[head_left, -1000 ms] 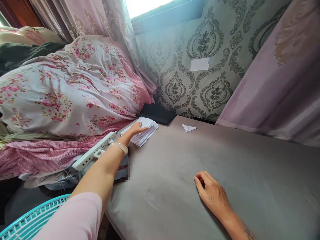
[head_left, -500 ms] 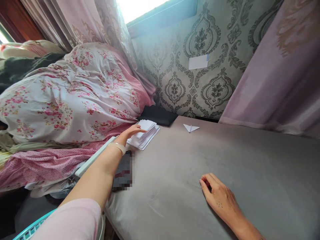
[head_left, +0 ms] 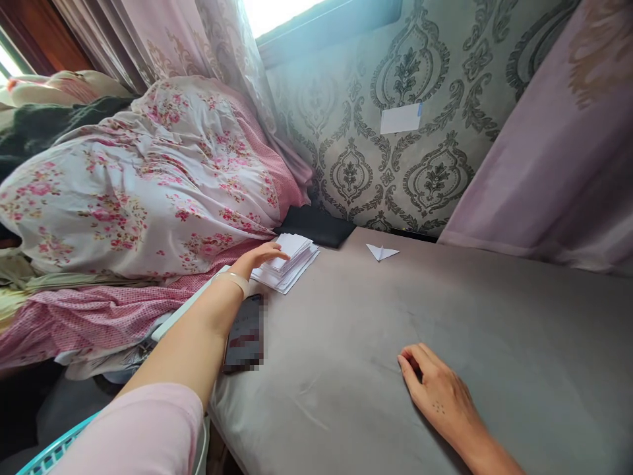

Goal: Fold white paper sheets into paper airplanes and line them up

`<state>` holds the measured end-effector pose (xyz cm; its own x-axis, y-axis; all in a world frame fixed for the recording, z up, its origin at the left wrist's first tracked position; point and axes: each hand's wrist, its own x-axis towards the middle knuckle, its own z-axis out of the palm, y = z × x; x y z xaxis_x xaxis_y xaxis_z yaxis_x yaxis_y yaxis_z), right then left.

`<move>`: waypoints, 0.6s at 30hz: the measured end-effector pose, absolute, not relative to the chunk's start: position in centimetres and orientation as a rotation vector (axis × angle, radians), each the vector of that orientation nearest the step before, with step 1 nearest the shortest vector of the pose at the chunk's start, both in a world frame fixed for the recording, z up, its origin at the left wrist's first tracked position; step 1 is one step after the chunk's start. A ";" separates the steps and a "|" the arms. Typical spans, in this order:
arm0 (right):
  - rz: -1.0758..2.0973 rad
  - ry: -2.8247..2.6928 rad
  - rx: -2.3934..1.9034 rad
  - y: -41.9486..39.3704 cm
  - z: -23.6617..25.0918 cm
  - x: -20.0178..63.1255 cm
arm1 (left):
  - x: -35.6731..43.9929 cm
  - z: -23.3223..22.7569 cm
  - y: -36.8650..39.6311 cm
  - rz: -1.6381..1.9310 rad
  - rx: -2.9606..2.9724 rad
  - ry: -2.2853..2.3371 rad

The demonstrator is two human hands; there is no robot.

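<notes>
My left hand reaches far forward and rests its fingers on a stack of white paper squares at the far left of a grey velvety surface. The top sheet is slightly lifted under my fingertips. My right hand lies palm down on the grey surface near me, fingers loosely curled, holding nothing. A small folded white paper shape sits beyond, near the wall.
A phone lies at the surface's left edge under my forearm. A black pouch sits behind the stack. Floral bedding is piled at left, a pink curtain hangs at right, and a teal basket shows below.
My left hand has drawn back slightly on the stack, with the top sheet lifting. The view has shifted a little; my right hand stays in place.
</notes>
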<state>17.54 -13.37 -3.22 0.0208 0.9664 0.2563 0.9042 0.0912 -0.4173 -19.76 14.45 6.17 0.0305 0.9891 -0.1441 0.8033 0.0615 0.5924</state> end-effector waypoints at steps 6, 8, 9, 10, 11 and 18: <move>0.181 -1.913 -1.848 -13.4 -3.2 17.5 | -19.7 6.4 14.7 0.399 1.804 1.801; 0.189 -1.914 -1.857 -13.4 -3.2 17.5 | -19.7 6.4 14.8 0.389 1.812 1.797; 0.195 -1.912 -1.865 -13.4 -3.2 17.5 | -19.8 6.4 14.9 0.387 1.819 1.791; 0.200 -1.910 -1.873 -13.4 -3.2 17.5 | -19.9 6.3 15.0 0.386 1.828 1.780; 0.204 -1.909 -1.879 -13.4 -3.2 17.5 | -20.0 6.2 15.1 0.388 1.839 1.766; 0.186 -1.908 -1.861 -13.4 -3.1 17.5 | -20.9 5.0 15.8 0.407 1.893 1.706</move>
